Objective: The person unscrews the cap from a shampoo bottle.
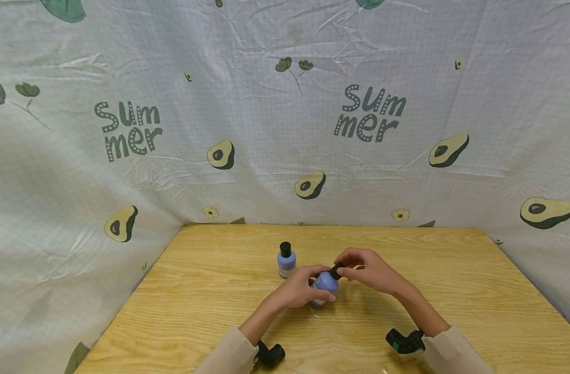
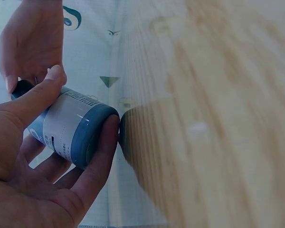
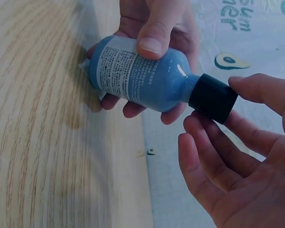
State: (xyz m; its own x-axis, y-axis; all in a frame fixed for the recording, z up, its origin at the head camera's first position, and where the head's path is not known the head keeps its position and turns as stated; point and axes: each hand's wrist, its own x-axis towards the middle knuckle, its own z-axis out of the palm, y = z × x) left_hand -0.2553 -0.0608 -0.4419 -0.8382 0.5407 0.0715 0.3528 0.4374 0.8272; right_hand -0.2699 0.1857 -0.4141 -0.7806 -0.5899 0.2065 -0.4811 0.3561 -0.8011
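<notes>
Fingers (image 3: 154,35) of the left hand (image 1: 296,291) curl round the body of a small blue bottle (image 3: 142,78), thumb pressed on its printed label and the others cupped beneath; the right hand (image 1: 369,270) pinches the black cap (image 3: 213,97) between thumb and fingertips, so both hands are closed on the one bottle; it is held tilted just above the wooden table (image 1: 453,291), near the middle, cap pointing toward about 1 o'clock in the head view; judging by how easily two fingers and a thumb carry it, the bottle is light, and its smooth rounded wall looks rigid and a little glossy, so likely slippery where bare; the paper label gives the better purchase, and the body is the place to hold while the cap, small and straight-sided, suits a pinch; whether it is glass or plastic I cannot tell; a second blue bottle (image 1: 286,259) with a black cap stands upright at roughly 10 o'clock from the hands, just beside them; an avocado-print cloth (image 1: 285,130) hangs behind at 12 o'clock
</notes>
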